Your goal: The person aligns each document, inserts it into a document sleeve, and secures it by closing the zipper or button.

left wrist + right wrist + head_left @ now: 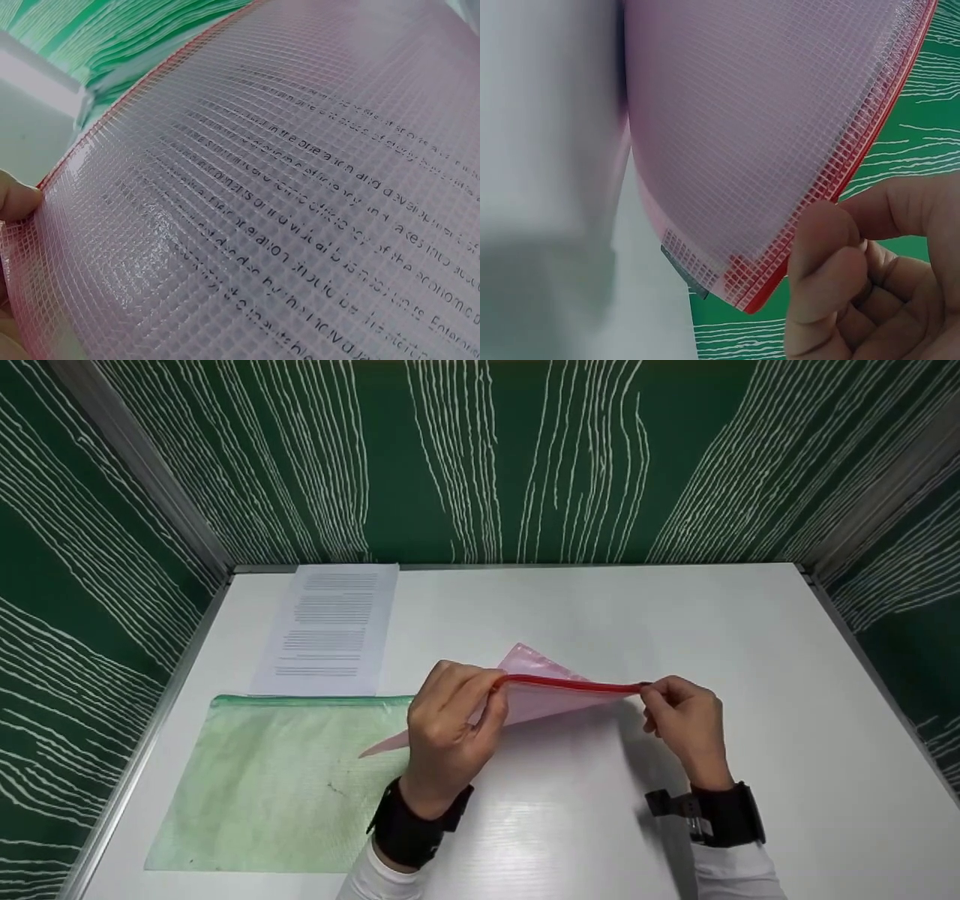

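Note:
A pink mesh zipper pouch (547,701) with a red zipper edge (570,684) is held up above the table, its lower part hanging tilted. My left hand (454,727) pinches the zipper edge near its left end, and my right hand (686,724) pinches the right end. In the right wrist view, thumb and bent forefinger of the right hand (877,285) grip the red edge close to a corner. Printed lines of text show through the mesh pouch (262,195) in the left wrist view. Part of the pouch is hidden behind the left hand.
A green mesh zipper pouch (277,787) lies flat at the left of the white table (795,660), partly under my left arm. Behind it lies a printed sheet of paper (330,622). Green walls with white lines (510,457) enclose the back and sides.

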Tool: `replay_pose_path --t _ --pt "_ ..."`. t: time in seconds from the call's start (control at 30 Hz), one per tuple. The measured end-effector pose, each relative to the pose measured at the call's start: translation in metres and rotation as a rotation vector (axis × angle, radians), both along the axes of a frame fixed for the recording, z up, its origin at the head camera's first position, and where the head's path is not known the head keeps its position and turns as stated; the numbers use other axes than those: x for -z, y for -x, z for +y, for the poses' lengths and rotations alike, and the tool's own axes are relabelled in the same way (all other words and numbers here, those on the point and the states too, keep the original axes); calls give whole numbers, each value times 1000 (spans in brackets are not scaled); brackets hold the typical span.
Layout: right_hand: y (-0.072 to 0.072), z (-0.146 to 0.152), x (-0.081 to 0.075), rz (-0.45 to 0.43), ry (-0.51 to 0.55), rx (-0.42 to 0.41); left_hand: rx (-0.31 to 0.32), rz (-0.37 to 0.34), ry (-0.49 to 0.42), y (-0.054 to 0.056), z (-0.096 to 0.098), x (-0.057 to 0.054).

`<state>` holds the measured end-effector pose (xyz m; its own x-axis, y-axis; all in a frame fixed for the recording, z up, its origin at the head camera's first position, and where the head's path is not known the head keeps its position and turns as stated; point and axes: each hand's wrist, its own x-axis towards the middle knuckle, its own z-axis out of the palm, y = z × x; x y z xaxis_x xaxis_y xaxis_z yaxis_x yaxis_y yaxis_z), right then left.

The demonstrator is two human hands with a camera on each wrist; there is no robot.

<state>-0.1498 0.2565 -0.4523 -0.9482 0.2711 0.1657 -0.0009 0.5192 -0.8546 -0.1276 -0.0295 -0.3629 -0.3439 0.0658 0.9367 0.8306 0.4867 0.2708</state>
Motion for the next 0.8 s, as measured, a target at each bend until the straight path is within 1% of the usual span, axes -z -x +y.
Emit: replay_pose_path --t 0.2,0.5,0.7,0.8 --pt "2 1 3 -3 -11 3 8 9 -11 -1 -1 -1" --pt "1 3 2 0 -18 18 3 -7 -10 -2 -2 -2" --pt "1 3 0 8 -11 23 2 3 -23 -2 -2 -3" --pt "1 4 2 -5 -17 28 1 19 -18 -3 -1 -3"
